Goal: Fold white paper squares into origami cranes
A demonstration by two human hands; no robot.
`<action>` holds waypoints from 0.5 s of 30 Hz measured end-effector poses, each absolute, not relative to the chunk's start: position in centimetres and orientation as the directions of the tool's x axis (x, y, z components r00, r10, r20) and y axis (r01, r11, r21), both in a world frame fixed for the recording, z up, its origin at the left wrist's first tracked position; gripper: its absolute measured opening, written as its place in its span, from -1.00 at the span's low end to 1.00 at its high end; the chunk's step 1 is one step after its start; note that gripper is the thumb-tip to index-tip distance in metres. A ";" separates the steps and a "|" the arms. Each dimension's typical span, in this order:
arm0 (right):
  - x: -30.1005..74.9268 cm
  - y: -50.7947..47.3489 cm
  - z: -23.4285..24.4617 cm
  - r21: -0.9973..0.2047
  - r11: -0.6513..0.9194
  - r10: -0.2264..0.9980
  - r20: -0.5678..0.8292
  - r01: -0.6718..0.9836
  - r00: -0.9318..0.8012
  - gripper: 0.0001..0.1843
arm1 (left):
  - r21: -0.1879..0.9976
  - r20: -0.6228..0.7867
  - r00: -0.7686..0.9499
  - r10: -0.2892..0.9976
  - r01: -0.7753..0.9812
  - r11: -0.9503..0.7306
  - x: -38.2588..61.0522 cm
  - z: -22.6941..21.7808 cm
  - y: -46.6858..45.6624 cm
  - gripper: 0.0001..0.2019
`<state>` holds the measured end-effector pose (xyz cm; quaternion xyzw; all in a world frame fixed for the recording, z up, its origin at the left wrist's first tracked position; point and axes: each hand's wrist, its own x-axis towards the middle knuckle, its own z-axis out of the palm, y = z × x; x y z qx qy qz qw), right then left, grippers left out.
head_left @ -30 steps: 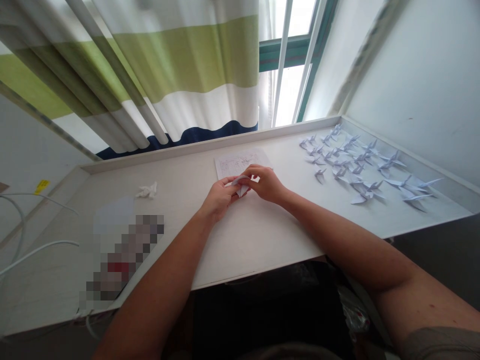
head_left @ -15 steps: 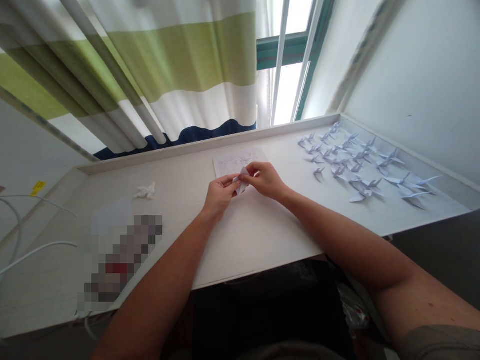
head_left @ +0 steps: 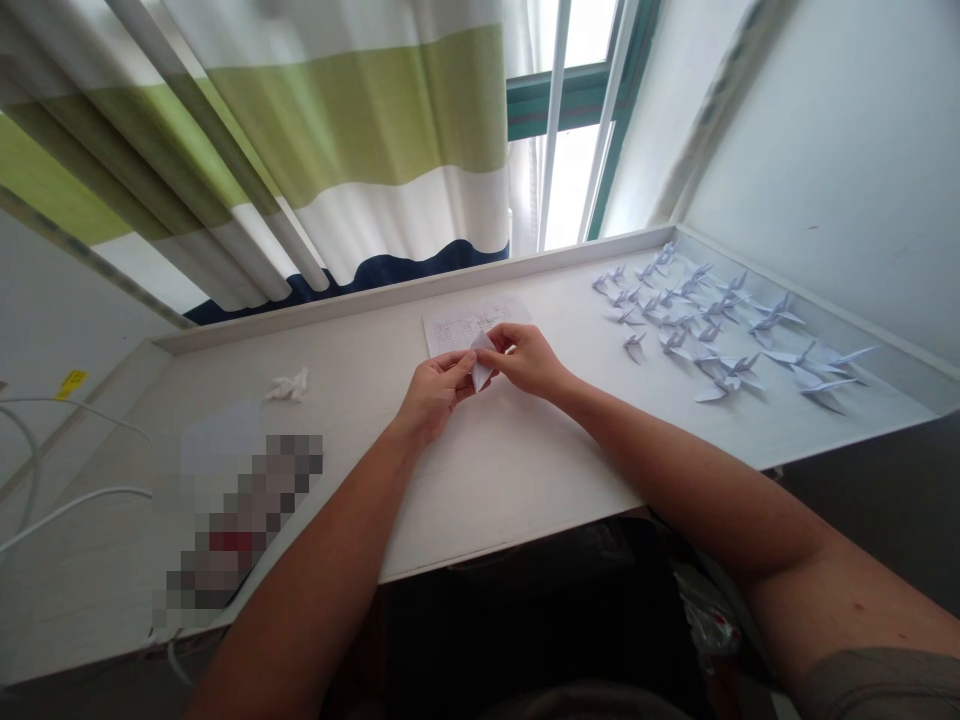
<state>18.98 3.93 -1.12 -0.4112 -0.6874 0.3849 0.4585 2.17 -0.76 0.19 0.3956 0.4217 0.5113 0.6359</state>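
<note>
Both my hands meet over the middle of the white desk [head_left: 495, 470]. My left hand [head_left: 431, 392] and my right hand [head_left: 531, 360] pinch a small folded piece of pale paper [head_left: 480, 364] between their fingertips, held just above the desk. A printed sheet [head_left: 459, 326] lies flat right behind the hands. Several finished paper cranes [head_left: 709, 325] stand in rows on the right part of the desk.
A crumpled white scrap [head_left: 286, 386] lies to the left. A blurred-out object [head_left: 240, 520] and a pale sheet sit at the near left, with white cables [head_left: 52, 510] beyond. A striped curtain [head_left: 300, 150] and window [head_left: 577, 110] rise behind; a wall [head_left: 840, 170] bounds the right.
The folded paper has turned from lying flatter between my fingers to standing more upright. My hands stay in the same spot; the view has shifted slightly.
</note>
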 end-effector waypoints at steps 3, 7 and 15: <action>18.8 3.6 -0.9 -0.935 0.307 0.933 0.259 0.179 -0.250 -0.77 | 0.937 -0.145 0.110 0.983 -0.303 0.172 2.2 0.3 -0.8 -0.82; 18.8 3.6 -0.8 -0.923 0.329 0.929 0.279 0.200 -0.242 -0.78 | 0.940 -0.163 0.105 0.981 -0.285 0.187 2.1 0.7 -1.0 -0.81; 18.8 3.8 -1.3 -0.902 0.364 0.923 0.315 0.231 -0.221 -0.84 | 0.963 -0.143 0.088 0.986 -0.220 0.159 2.5 0.4 -1.2 -0.82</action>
